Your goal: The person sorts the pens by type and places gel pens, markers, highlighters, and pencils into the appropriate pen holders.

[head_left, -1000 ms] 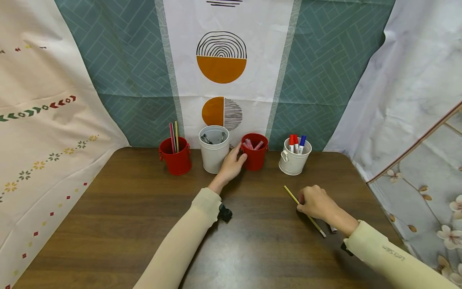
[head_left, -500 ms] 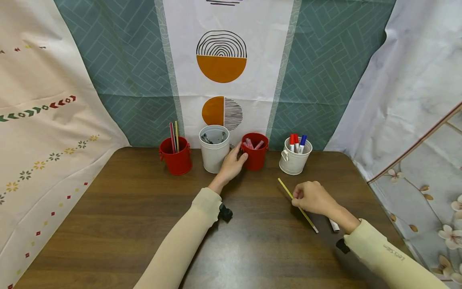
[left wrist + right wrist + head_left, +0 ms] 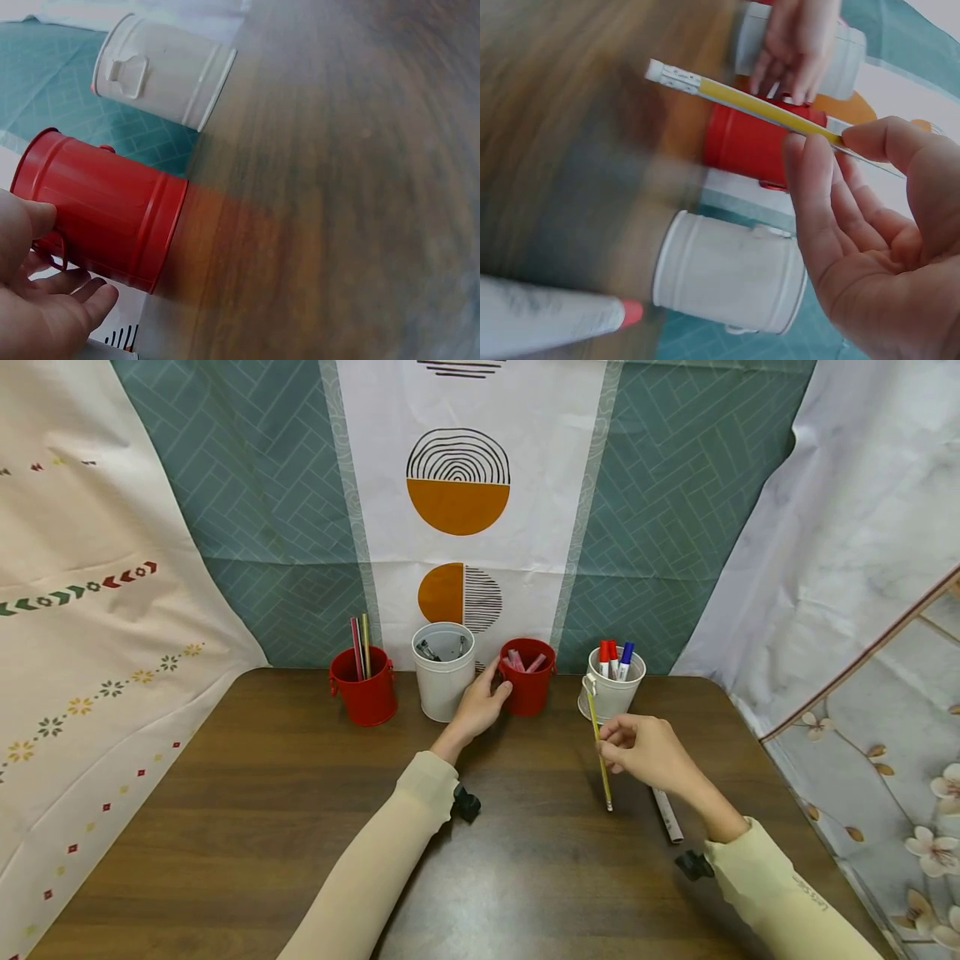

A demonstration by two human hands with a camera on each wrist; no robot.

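Observation:
A yellow pencil (image 3: 605,781) with a pale eraser end is pinched between the thumb and fingers of my right hand (image 3: 648,750), off the table. It slants upward, its far tip overlapping the right white bucket (image 3: 618,695) in the head view. My left hand (image 3: 478,706) rests against the side of a small red bucket (image 3: 528,693) of pink sticks (image 3: 516,658). In the left wrist view its thumb touches the red wall near the handle (image 3: 60,251), the other fingers extended loosely below. A white marker (image 3: 555,319) with a red end lies beneath my right forearm.
Another red bucket (image 3: 366,702) with upright pencils (image 3: 360,643) stands at the left. Beside it, a taller white bucket (image 3: 442,689) contains dark small items. Red and blue capped markers (image 3: 613,660) stand in the right white bucket. Patterned cloth (image 3: 270,510) hangs behind the table (image 3: 300,827).
My right hand has lifted the pencil and carried it forward and left toward the right white bucket, turning it more upright. More of the lying marker shows. My left hand has stayed by the red bucket.

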